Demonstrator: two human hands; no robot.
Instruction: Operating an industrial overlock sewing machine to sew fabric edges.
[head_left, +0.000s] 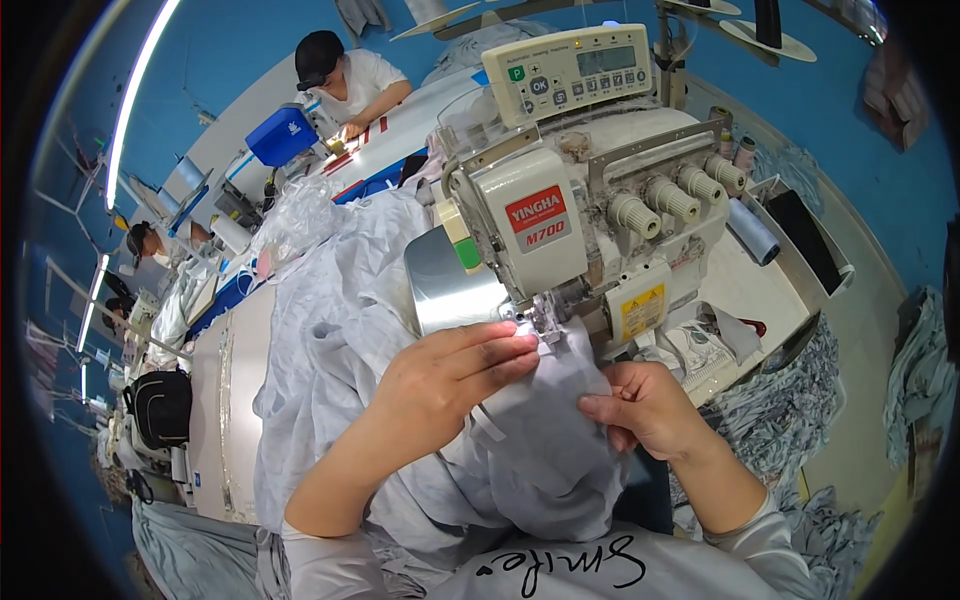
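A pale grey garment of thin cloth runs under the presser foot of a white overlock sewing machine. My left hand lies over the cloth with its fingers stretched out together, their tips right beside the foot. On the right, my right hand pinches the edge of the same garment between thumb and fingers. The cloth spreads left over the table and hangs down toward my lap. A narrow white strip shows on it below my left hand. The needle itself is too small to make out.
A control box with a small screen tops the machine, and tension knobs line its front. A thread cone lies in the tray at right. Heaped fabric covers the floor there. A co-worker sits across the table.
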